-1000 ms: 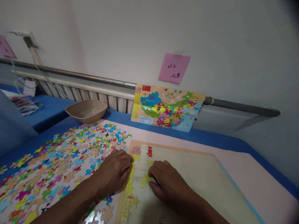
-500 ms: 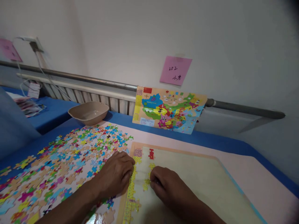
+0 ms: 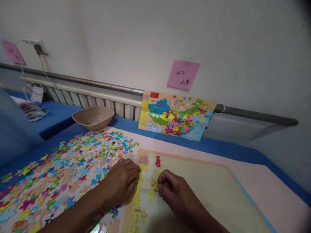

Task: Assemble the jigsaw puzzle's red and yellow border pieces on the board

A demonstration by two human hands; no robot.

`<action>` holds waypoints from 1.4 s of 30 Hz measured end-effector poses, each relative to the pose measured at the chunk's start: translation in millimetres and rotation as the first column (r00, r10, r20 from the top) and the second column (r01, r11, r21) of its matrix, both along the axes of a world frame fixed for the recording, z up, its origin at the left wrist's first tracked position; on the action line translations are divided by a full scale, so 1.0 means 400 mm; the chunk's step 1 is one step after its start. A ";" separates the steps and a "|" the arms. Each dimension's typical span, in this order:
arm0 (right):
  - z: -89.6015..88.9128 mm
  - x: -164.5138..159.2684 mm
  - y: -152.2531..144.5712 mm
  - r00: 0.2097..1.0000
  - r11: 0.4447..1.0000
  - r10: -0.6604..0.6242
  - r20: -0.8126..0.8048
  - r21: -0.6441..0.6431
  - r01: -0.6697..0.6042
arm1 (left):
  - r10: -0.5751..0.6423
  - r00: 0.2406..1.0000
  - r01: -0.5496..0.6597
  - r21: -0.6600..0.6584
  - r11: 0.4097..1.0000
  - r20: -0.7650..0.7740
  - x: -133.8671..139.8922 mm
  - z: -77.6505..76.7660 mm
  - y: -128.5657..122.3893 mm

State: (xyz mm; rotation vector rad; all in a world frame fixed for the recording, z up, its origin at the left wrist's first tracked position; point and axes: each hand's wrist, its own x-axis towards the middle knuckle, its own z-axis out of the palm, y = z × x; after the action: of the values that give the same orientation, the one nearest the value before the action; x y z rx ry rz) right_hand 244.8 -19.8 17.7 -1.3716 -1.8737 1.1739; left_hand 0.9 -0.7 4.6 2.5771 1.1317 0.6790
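My left hand (image 3: pixel 122 181) rests with curled fingers on the left border of the puzzle board (image 3: pixel 194 181), beside a column of joined yellow puzzle pieces (image 3: pixel 136 197). What its fingertips may hold is hidden. Over the board's pale inside, my right hand (image 3: pixel 171 189) pinches at a yellow puzzle piece (image 3: pixel 154 183). Other loose yellow pieces (image 3: pixel 151 195) lie right by its fingertips. A red puzzle piece (image 3: pixel 158 161) lies near the board's top left, next to a printed corner piece (image 3: pixel 143 160).
Many loose coloured puzzle pieces (image 3: pixel 80 161) spread over the left of the table. A beige basin (image 3: pixel 94 118) stands behind them. A printed map (image 3: pixel 177 116) leans at the wall under a pink note (image 3: pixel 184 75). A metal pipe (image 3: pixel 257 115) runs along the wall.
My right hand has turned and lifted slightly, so its thumb and finger now show beside the yellow pieces. My left hand stays in place. The view has shifted a little.
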 end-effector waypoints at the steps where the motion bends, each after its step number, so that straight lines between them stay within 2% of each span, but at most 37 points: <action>1: -0.002 0.000 0.000 1.000 1.000 -0.003 -0.015 -0.006 0.003 | 0.001 1.000 -0.001 -0.002 1.000 -0.003 0.000 0.001 0.000; 11: -0.013 0.001 0.001 0.999 0.999 -0.035 -0.025 -0.031 0.035 | 0.004 1.000 -0.004 -0.018 1.000 -0.007 -0.001 -0.005 0.001; 16: 0.017 0.036 0.026 0.993 0.993 -0.113 -0.021 0.038 0.114 | -0.011 1.000 0.011 -0.004 1.000 -0.010 -0.004 -0.008 0.002; 19: 0.047 0.070 0.038 0.993 0.993 -0.114 0.018 0.025 0.113 | -0.013 1.000 0.013 0.003 1.000 -0.021 -0.005 -0.006 0.001; 22: 0.075 0.097 0.036 0.991 0.999 -0.038 0.129 0.009 0.037 | -0.020 1.000 0.021 0.011 1.000 -0.016 -0.006 -0.005 0.003; 25: 0.089 0.102 0.018 0.951 0.988 0.153 0.269 -0.049 -0.145 | -0.032 0.999 0.032 0.003 0.999 -0.002 -0.006 -0.007 0.004; 28: 0.086 0.088 -0.003 0.889 0.950 0.312 0.334 -0.120 -0.289 | -0.034 0.999 0.034 -0.005 0.999 0.018 -0.007 -0.010 0.004; 31: 0.076 0.074 -0.014 0.861 0.935 0.355 0.365 -0.128 -0.331 | -0.038 0.999 0.039 -0.020 0.999 0.035 -0.007 -0.011 0.003; 37: 0.066 0.084 -0.003 0.890 0.957 0.288 0.354 -0.062 -0.285 | -0.030 0.998 0.033 -0.053 0.998 0.051 -0.009 -0.011 0.004; 42: 0.013 0.098 0.021 0.983 0.994 0.080 0.167 0.057 -0.090 | -0.038 0.992 0.048 -0.085 0.995 0.120 -0.012 -0.016 0.008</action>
State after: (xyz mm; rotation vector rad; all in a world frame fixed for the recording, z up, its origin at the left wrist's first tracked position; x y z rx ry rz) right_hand 284.1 -11.2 22.9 -1.4031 -2.0854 1.0588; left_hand -4.0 2.5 -1.7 2.4457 1.0425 0.7438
